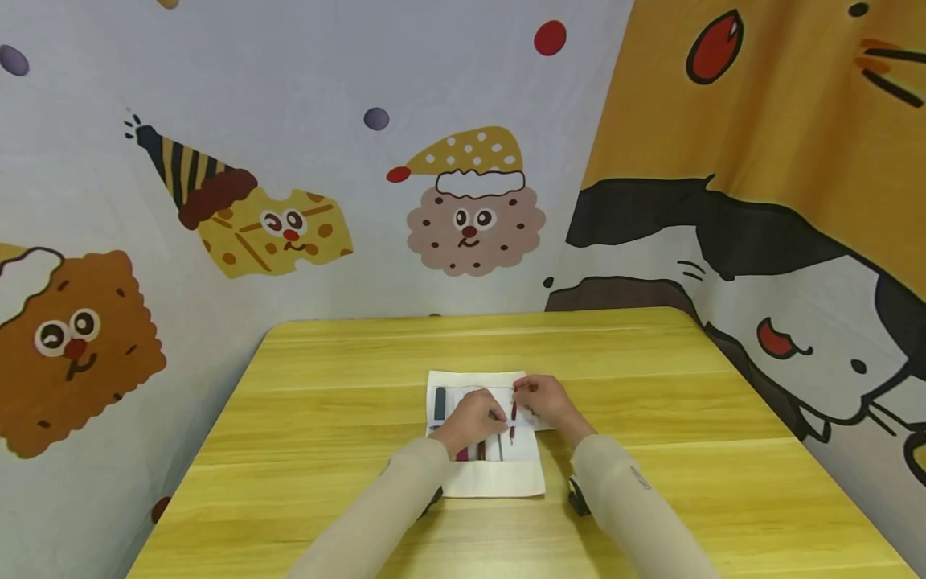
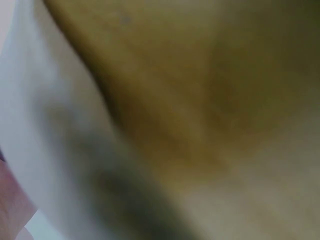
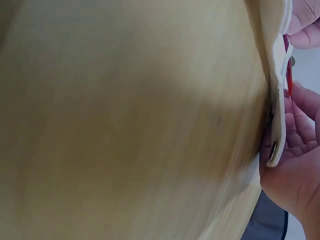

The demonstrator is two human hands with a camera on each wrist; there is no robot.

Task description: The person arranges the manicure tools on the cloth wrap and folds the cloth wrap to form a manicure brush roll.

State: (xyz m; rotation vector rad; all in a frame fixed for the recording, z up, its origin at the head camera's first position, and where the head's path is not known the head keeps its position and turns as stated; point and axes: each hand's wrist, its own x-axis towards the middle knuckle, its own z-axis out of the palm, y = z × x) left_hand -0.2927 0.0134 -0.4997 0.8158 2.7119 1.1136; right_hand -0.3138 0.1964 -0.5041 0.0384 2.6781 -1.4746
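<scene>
White cloth pen roll (image 1: 492, 474), slim red pen (image 1: 513, 420)

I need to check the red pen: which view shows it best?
The head view: the red pen shows whole above the white pouch, held by the right hand. The right wrist view shows only a red sliver; the left wrist view shows none.

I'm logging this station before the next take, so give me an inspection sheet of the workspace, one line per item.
Surface: yellow wooden table, bare around the work.
Job's things: white fabric pen roll lying open, pens in its slots; dark red pen at the elastic band.
Clutter: nothing seen.
Hands: left hand presses the roll; right hand pinches the dark red pen.
Cables: nothing seen.
Surroundings: cartoon-print cloth backdrop behind and beside the table.
</scene>
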